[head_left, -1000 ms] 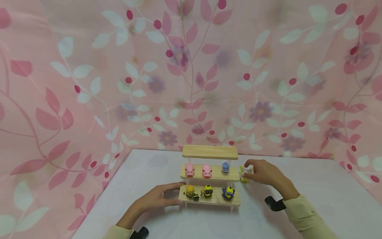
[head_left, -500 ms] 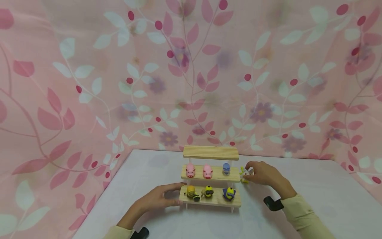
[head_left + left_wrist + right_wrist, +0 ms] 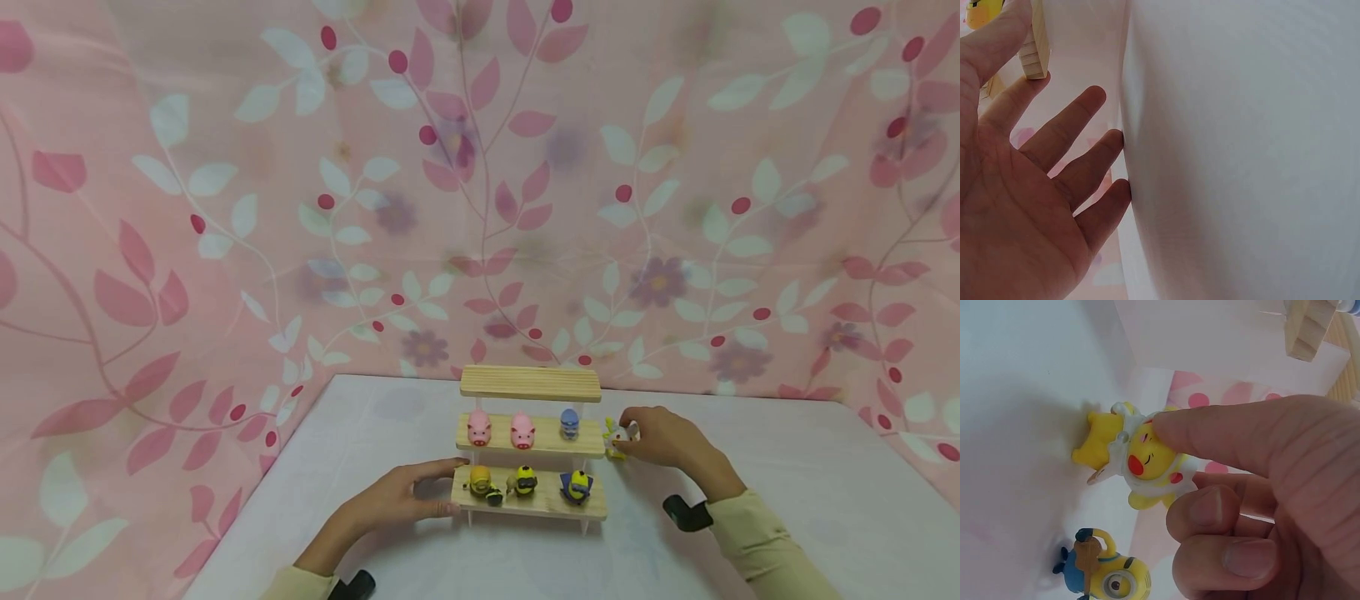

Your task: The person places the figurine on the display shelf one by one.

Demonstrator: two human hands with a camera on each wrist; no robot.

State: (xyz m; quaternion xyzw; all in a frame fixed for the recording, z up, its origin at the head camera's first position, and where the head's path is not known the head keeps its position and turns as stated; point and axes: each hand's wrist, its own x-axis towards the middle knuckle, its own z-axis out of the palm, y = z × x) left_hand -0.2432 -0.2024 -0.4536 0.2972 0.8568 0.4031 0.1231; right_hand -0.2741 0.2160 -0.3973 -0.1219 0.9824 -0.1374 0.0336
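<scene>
1. Over the last second little has changed: the right hand [image 3: 663,437] sits slightly farther to the right, and more of the yellow chick figurine's [image 3: 1147,459] white hood shows beside it. The figurine has barely shifted.

2. That hand pinches the figurine, its thumb on the chick's face and a finger apparently behind (the far side is hidden), while the other visible fingers curl free.

3. The chick is upright just beyond the right end of the wooden display shelf's [image 3: 529,382] middle tier; whether its feet touch the white tabletop [image 3: 405,417], I cannot tell.

4. The left hand [image 3: 393,496] has stayed put: thumb and forefinger bracket the left end of the lower tier, the other fingers extended. I read this as steadying the shelf.

5. Nothing on the shelf has been rearranged: two pink pigs [image 3: 522,431] and a blue figurine [image 3: 570,425] on the middle tier, Minion figurines [image 3: 577,487] on the lower.

6. For the work in hand, this looks like a settling of the grip rather than a transfer. A ukulele-carrying Minion [image 3: 1107,575] stands near the chick, leaving less room for the fingers.
</scene>
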